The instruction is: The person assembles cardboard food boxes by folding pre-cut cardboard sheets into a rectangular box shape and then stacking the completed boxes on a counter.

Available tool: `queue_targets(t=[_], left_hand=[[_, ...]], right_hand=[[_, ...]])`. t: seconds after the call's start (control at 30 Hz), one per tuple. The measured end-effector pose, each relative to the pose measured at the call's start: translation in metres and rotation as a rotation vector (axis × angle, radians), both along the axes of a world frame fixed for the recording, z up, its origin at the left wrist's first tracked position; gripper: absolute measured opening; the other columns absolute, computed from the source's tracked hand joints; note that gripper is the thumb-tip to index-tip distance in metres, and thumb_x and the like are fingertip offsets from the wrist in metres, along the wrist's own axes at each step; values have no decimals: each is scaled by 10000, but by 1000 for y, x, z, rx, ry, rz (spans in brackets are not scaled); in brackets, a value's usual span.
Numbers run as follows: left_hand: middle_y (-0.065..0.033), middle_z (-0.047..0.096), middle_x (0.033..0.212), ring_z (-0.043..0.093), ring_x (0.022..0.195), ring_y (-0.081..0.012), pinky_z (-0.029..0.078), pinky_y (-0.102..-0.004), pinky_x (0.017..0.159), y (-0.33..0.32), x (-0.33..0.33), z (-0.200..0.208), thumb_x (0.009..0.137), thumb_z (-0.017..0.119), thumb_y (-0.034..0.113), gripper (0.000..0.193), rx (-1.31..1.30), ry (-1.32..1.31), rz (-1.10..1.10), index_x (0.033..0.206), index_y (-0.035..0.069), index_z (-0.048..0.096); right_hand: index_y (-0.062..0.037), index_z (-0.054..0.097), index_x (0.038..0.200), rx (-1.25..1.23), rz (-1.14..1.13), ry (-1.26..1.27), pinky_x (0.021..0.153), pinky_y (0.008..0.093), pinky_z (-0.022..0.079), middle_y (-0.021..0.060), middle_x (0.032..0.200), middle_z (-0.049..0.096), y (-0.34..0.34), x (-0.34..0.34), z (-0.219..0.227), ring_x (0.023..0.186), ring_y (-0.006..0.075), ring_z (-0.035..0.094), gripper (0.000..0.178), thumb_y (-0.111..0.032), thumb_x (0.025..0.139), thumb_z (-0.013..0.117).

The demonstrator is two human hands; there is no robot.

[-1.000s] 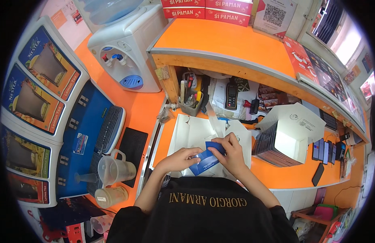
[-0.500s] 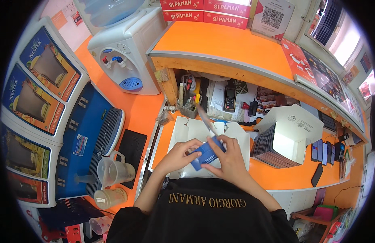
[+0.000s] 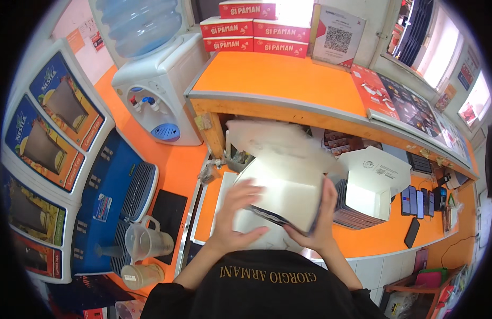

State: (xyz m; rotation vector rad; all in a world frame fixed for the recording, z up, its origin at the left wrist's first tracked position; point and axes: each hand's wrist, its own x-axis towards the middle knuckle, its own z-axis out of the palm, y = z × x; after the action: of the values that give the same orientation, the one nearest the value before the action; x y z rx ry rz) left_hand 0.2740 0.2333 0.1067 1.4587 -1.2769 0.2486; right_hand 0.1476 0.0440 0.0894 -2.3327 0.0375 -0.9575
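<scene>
1. Left hand [image 3: 227,226]: released, fingers and thumb spread at the box's eight to nine o'clock side. Blur hides the fingertips; contact with the wall cannot be confirmed.
2. Right hand [image 3: 321,228]: grasping the box at its three to five o'clock side, thumb at the near corner, fingers along the outer wall.
3. White-lined, dark-sided cardboard box [image 3: 286,189]: located ahead of the torso, between the hands, mouth facing up. Its pale lid flap, blurred, extends toward twelve o'clock.
4. Handling: keep the right grip light; thin board probably creases under a hard pinch. Set the left palm flat against the opposite wall to share the load. Guard the flap against the shelf edge.
5. Tall nested stack of dark-sided, white-lined cardboard boxes [image 3: 365,201]: three o'clock, near the right hand. Maintain clearance when turning.
6. Clear plastic jug with handle [image 3: 150,240]: eight o'clock, well apart.
7. Orange-topped, wood-edged raised shelf [image 3: 278,77]: twelve o'clock, beyond the flap.
8. White water dispenser [image 3: 169,87]: ten o'clock, farther off.
</scene>
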Motion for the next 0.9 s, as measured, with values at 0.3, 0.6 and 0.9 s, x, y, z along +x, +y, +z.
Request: queue_targets(t=[0.3,0.6,0.9], left_hand=[[-177,12,1551,45,1435,-315,105,-429,1140,-23,6,-8,635,812,406,1242,412,794,-410,1480,24,-13],[-262,-22,1502,55,1406,-421,181,-477,1126,-119,-19,-4,709,773,387,1200,437,47,-403,1465,19,-84],[-239,227,1334,254,1300,-444,294,-468,1079,-233,-49,-39,657,779,541,1217,490,74,-433,1487,79,18]], right_hand=[[66,-4,1445,264,-61,220,1052,500,248,265,1419,183,-46,-77,-20,1306,390,253,1358,-674,579,734],[-31,-36,1484,503,-97,156,995,337,380,156,1394,361,-99,-131,17,1253,217,409,1010,-500,858,601],[-47,248,1459,1136,-363,15,1015,337,369,149,1367,412,-178,-145,28,1251,223,433,627,-311,943,489]])
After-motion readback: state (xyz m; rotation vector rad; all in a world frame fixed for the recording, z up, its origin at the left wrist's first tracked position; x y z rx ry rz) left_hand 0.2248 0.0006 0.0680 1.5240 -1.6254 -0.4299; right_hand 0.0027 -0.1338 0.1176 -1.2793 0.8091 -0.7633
